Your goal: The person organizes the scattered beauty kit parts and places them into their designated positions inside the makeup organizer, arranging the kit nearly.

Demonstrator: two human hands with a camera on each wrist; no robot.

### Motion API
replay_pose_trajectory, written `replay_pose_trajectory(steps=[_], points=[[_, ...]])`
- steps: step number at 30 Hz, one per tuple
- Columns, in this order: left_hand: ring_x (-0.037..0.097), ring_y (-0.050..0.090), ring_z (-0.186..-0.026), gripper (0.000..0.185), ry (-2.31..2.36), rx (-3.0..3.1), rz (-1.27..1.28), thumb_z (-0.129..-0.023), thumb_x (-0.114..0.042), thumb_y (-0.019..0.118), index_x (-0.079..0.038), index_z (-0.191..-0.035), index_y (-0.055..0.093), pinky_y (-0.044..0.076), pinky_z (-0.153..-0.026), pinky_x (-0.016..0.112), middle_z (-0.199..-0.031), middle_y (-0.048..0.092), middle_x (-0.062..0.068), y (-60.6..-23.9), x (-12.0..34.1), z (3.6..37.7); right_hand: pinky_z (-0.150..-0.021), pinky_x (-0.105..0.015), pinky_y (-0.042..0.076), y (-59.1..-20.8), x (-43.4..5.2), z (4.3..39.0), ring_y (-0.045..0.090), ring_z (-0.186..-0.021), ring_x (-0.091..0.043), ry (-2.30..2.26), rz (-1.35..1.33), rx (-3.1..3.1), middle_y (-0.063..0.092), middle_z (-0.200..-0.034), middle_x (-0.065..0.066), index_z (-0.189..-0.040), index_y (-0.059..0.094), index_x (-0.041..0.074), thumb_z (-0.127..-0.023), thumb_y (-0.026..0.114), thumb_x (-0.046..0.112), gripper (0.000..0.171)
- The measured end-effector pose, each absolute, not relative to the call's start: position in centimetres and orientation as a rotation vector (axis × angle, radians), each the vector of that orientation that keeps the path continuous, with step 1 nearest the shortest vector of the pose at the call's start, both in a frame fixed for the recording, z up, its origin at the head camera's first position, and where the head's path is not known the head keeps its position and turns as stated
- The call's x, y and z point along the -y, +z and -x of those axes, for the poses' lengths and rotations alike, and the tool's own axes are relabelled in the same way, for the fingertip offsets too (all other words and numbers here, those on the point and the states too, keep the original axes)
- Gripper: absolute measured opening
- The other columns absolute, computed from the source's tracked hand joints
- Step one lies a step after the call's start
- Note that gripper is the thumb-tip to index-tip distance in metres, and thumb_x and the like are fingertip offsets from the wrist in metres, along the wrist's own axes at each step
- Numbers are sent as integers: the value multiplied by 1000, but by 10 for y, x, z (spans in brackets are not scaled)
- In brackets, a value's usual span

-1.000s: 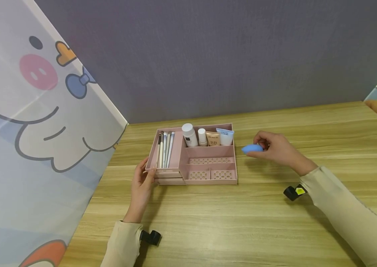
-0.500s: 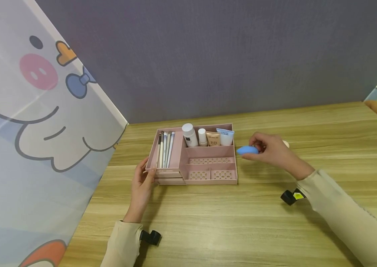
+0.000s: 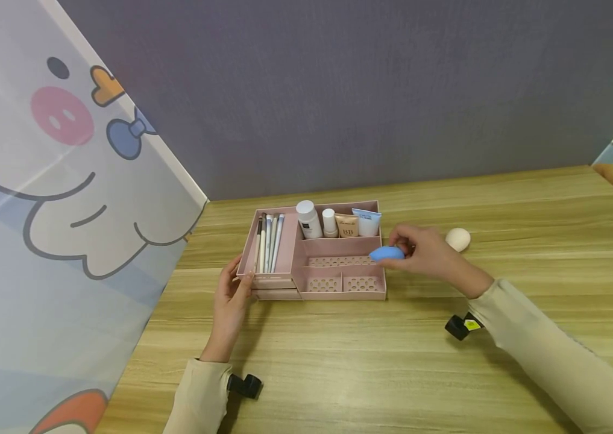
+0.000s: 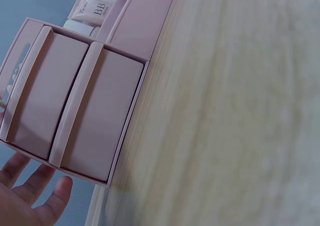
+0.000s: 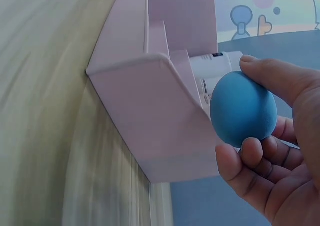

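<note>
A pink makeup organizer (image 3: 342, 296) stands on the table, with makeup brushes (image 3: 269, 244) in its left tray and several bottles and tubes in the back row. My left hand (image 3: 232, 301) holds its front left corner, thumb at the top front edge and fingers against the side. The left wrist view shows those fingers (image 4: 52, 201) beside two closed drawers (image 4: 102, 110). Between thumb and fingertips, my right hand (image 3: 428, 256) pinches a blue makeup sponge (image 3: 387, 253), its pointed end over the organizer's right edge. In the right wrist view the sponge (image 5: 243, 109) overlaps the organizer's upper rim.
A cream makeup sponge (image 3: 458, 240) lies on the wooden table (image 3: 349, 361) just right of my right hand. The front compartments (image 3: 341, 261) have perforated floors. A grey wall (image 3: 366, 90) rises behind the table, and a cartoon-printed panel (image 3: 122, 223) borders it at left.
My right hand has moved left with the blue sponge, from beside the organizer to over its right edge. The cream sponge has come into view behind it. My left hand stays put.
</note>
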State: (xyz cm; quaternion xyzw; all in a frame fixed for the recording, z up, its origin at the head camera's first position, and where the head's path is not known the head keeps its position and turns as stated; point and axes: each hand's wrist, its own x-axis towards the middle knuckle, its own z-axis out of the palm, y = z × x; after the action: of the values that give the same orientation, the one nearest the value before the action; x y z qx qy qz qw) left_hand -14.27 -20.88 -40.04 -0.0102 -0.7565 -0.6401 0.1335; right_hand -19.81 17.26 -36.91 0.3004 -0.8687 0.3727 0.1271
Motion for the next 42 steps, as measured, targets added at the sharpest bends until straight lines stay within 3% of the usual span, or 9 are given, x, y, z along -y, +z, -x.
replay_pose_trajectory(steps=[20, 42], points=[[9, 56, -98, 45, -1844, 2208, 24, -103, -8, 52, -3, -147, 42, 53, -73, 23, -132, 49, 22, -401, 210, 144, -54, -23, 38, -366, -141, 192, 45, -62, -11, 1248, -942, 2589, 50, -69, 5, -88, 59, 12, -80, 85, 21, 29], [11, 56, -99, 45, -1845, 2215, 14, -103, -8, 52, -4, -147, 43, 54, -74, 24, -133, 49, 19, -401, 209, 144, -54, -24, 37, -371, -104, 191, 44, -60, -9, 1308, -1044, 2610, 47, -67, 7, -86, 58, 14, -80, 86, 26, 31]])
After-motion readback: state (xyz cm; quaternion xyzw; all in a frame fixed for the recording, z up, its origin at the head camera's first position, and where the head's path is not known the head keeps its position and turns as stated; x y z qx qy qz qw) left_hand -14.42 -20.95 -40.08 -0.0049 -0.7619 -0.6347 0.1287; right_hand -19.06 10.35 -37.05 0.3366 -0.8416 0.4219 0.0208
